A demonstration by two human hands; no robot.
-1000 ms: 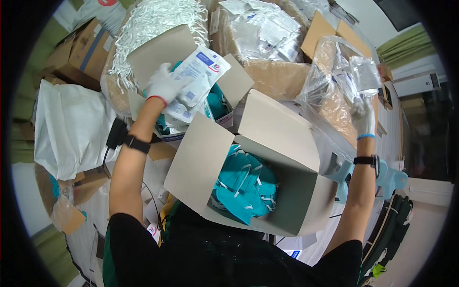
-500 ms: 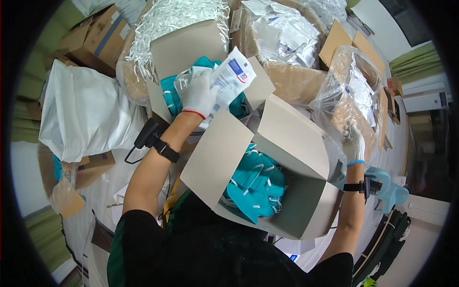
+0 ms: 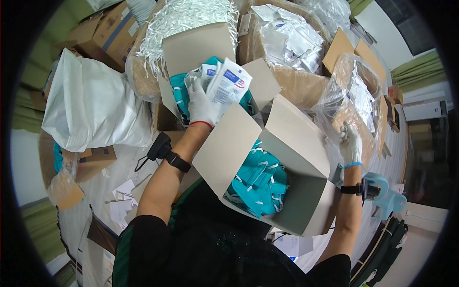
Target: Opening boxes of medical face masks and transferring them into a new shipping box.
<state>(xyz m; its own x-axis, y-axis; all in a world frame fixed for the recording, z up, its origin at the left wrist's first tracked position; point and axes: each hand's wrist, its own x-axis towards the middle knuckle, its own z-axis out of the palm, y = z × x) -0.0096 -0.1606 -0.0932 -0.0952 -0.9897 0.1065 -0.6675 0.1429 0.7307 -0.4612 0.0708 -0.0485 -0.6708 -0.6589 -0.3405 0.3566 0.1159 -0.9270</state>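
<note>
My left hand [image 3: 202, 106], in a white glove with a red cuff, is closed on several flat white packets [image 3: 230, 80] with blue print, fanned upright. It holds them over the farther open carton [image 3: 198, 45], where folded teal masks [image 3: 180, 95] show around my fingers. My right hand [image 3: 351, 146], gloved in white with a blue cuff, is raised at the right with its fingers curled in; no object shows in it. Between my arms a nearer open carton [image 3: 306, 198] tilts toward me, with a pile of teal masks [image 3: 260, 179] with white straps at its left side.
Behind stand a bag-lined box of white strips [image 3: 189, 19] and a lined box of white packets [image 3: 291, 38]. A plastic-lined carton [image 3: 351, 110] with more packets is beyond my right hand. At the left lies a large white sack [image 3: 95, 105]. A light-blue device [image 3: 389, 196] sits by my right wrist.
The packets in my left hand have turned more upright and now show as separate pieces, lower over the far carton. My right hand stays nearly in place, fingers still curled.
</note>
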